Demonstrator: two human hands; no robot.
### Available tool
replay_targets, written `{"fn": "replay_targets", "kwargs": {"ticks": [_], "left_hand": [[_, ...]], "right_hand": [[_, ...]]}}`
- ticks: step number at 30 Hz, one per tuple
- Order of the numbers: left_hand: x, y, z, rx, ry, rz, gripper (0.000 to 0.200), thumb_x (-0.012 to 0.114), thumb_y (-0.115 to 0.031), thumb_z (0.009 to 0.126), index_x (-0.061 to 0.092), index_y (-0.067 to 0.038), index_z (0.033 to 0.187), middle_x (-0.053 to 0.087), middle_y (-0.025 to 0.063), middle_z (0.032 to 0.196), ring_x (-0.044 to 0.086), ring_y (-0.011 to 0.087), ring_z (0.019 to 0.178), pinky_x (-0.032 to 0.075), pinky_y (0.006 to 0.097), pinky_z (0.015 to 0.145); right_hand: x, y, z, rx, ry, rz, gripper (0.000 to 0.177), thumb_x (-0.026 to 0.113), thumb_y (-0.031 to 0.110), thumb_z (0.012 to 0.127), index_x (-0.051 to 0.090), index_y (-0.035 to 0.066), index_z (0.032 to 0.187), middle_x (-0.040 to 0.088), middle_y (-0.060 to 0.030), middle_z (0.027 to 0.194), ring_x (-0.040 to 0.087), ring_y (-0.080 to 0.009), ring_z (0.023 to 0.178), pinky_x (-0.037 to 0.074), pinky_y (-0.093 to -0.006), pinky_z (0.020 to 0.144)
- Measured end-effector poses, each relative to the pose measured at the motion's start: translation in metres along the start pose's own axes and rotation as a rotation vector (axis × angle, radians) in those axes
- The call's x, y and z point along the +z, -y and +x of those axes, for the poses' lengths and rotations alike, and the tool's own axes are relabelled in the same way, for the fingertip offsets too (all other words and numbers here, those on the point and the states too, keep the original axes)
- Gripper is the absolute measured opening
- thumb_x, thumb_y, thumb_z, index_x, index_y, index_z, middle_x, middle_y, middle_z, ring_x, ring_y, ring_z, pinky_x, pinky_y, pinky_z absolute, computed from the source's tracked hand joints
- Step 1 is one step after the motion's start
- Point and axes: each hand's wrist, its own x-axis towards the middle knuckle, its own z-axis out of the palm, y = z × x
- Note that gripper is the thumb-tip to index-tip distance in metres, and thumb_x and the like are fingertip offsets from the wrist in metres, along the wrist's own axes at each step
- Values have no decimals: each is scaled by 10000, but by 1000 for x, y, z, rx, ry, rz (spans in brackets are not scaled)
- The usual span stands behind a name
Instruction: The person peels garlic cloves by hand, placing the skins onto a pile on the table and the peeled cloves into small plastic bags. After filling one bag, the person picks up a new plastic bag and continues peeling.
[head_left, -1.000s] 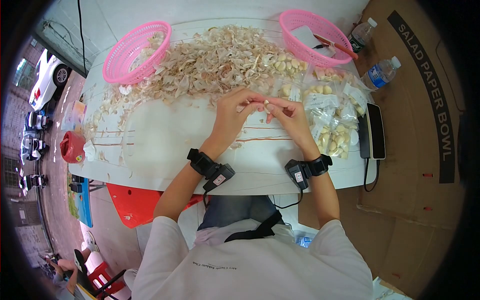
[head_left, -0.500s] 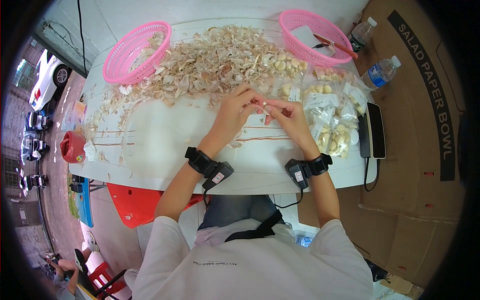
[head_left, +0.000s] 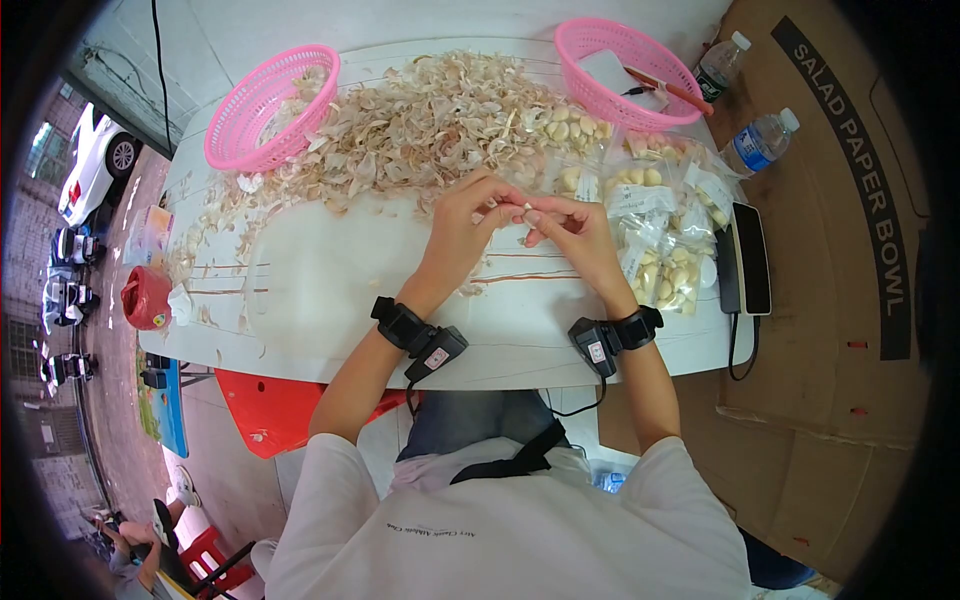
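My left hand (head_left: 474, 222) and my right hand (head_left: 575, 232) meet above the white table, fingertips pinched together. Between them is a small pale garlic clove (head_left: 527, 208), mostly covered by the fingers. Just beyond my hands spreads a large heap of dry garlic skins (head_left: 430, 125). Peeled garlic cloves (head_left: 578, 128) lie at the heap's right end. To the right of my right hand are clear bags of peeled garlic (head_left: 680, 275) with white labels. A translucent white board or tray (head_left: 330, 270) lies left of my left hand.
Pink baskets stand at the back left (head_left: 222, 130) and back right (head_left: 640, 120). Two plastic bottles (head_left: 757, 145), a phone (head_left: 752, 260) and a large cardboard box (head_left: 820, 300) are on the right. A red bag (head_left: 146, 297) sits at the table's left edge, with a red stool (head_left: 260, 410) below.
My hands stay together in almost the same place, with only slight finger movement around the clove. The heap and bags look unchanged.
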Motion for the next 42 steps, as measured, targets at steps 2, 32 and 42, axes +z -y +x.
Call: {"fn": "replay_targets", "kwargs": {"ticks": [2,32,42], "left_hand": [[0,1,0,-2,3,1,61,626,16,802,628,32,861,585,73,876,626,133,756,534,253,644],[5,3,0,106,88,93,79,515,86,794,521,25,844,471,76,828,509,165,726,434,259,634],[6,-2,-1,23,-15,106,158,569,23,840,648,-1,976,592,79,941,602,156,835,498,252,699]], "right_hand": [[0,-2,0,10,-4,-2,232,610,86,882,640,-28,1081,686,-105,887,641,-122,679,506,-211,624],[0,-4,-1,64,-273,262,232,589,136,907,618,-21,1075,645,-48,844,588,-87,714,491,-209,661],[-5,-1,-1,117,-265,434,229,581,135,915,607,-16,1085,602,-9,810,561,-84,721,469,-211,675]]}}
